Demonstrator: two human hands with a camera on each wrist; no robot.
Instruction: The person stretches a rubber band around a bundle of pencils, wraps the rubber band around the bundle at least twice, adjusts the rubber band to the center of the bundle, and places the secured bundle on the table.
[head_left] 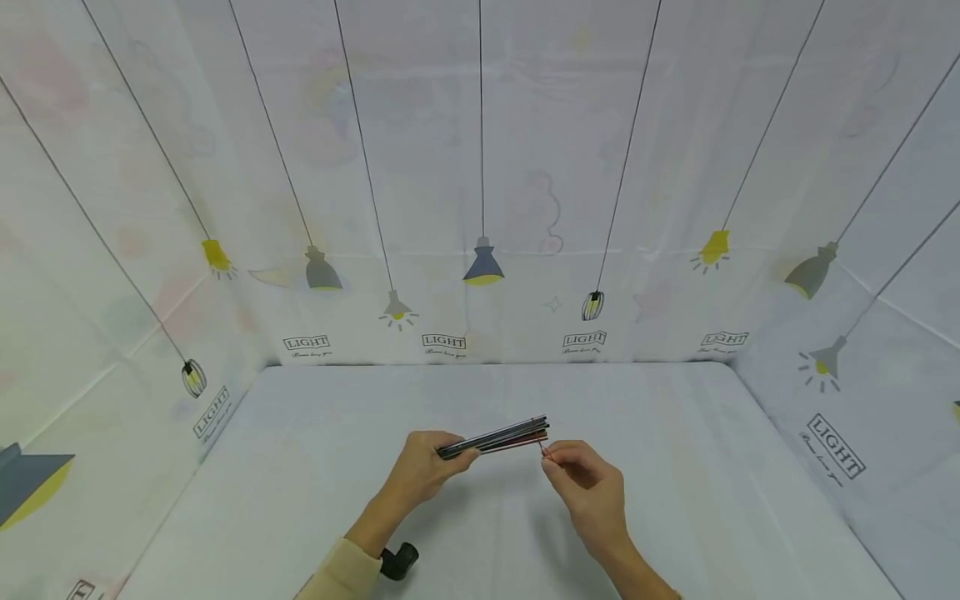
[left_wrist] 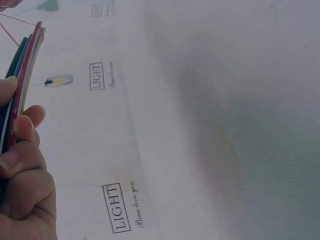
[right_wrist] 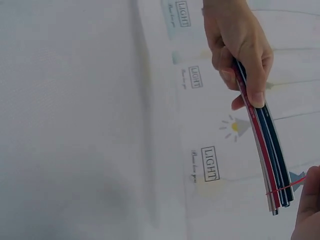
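My left hand (head_left: 423, 467) grips a bundle of slim pencils (head_left: 498, 437) near one end, thumb laid along them. In the right wrist view the pencils (right_wrist: 265, 135) show red, dark blue, dark green and pale sides, and their free ends spread slightly. A thin red band (right_wrist: 286, 187) crosses the bundle close to those free ends and runs taut to my right hand (head_left: 596, 500). Thumb and forefinger of that hand pinch the band, just beyond the pencil tips. The left wrist view shows two red strands leading off from the pencils (left_wrist: 25, 75).
Both hands are above a white-covered table (head_left: 300, 517). A white backdrop (head_left: 420, 167) printed with hanging lamps and LIGHT labels rises behind it and along both sides. A black device (head_left: 400, 561) sits at the left wrist, beside the cream sleeve (head_left: 347, 571).
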